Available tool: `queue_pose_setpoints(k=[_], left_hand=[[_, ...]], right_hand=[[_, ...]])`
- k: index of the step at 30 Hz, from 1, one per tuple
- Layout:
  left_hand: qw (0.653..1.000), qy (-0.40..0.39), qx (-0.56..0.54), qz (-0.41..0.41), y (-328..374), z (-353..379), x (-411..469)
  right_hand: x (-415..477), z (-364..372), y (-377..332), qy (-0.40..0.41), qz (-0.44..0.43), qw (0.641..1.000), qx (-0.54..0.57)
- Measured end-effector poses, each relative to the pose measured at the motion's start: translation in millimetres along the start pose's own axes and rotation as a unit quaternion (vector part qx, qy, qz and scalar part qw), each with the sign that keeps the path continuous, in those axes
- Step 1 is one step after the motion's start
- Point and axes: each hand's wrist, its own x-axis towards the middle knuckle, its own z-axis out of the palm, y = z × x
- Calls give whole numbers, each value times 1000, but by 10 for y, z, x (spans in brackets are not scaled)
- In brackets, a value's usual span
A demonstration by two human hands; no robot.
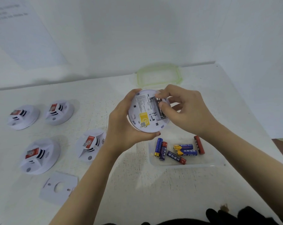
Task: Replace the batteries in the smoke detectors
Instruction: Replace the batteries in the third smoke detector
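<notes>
Detector (147, 111), held back-side up above the table (137, 184) between both hands; I read the view from the head camera.

Left hand (121, 127): it grasps the detector by its rim, fingers curled over the far edge and thumb hooked under the near edge.

Right hand (184, 108): its thumb and forefinger curl into the open bay (158, 109) on the right half of the back and pinch a silvery cell (160, 100) seated there (the fingertips hide most of it). The other fingers are curled loosely behind the detector's right edge.

A yellow label (143, 118) sits on the back just left of the bay, with fine print above it that I cannot read.

Just below the grip, under the right wrist, a clear tray (186, 164) rests on the table. It holds six loose batteries (176, 157): three mostly blue, two yellow and blue, and one red at the right.

Just beyond the grip lies a green-rimmed lid (158, 75), flat on the table and partly hidden by the right hand.

Well to the left of the grip stand four other detectors (40, 155), each face up with a red sticker, set in two rows.

Nearer me than those, left of the left forearm, a white plate (59, 186) lies flat.
</notes>
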Motion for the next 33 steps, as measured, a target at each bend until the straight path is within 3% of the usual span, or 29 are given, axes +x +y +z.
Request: queue_pose_setpoints(k=[8, 14, 17, 19, 21, 23, 26, 30, 33], left_hand=[[1000, 4, -10, 11, 90, 11, -29], [999, 2, -33, 8, 37, -14, -21], [1000, 19, -19, -2, -37, -61, 8], [999, 40, -18, -10, -80, -108, 57], [998, 57, -10, -9, -108, -150, 109], [998, 59, -1, -9, -134, -158, 133], [998, 55, -1, -15, -190, -126, 122], [998, 55, 6, -18, -218, -130, 80], [998, 56, 14, -21, -220, -147, 51]], right_hand=[[-74, -4, 15, 31, -68, 994, -76], [-46, -28, 39, 6, -109, 988, -106], [-9, -51, 59, -35, -33, 999, 8], [28, -77, 67, -65, 56, 984, 156], [89, -110, 130, -43, 125, 972, 196], [175, -155, 229, -34, 137, 986, 92], [314, -203, 389, -93, 112, 984, -106], [472, -147, 486, -216, 123, 940, -233], [553, -46, 501, -235, 115, 902, -342]])
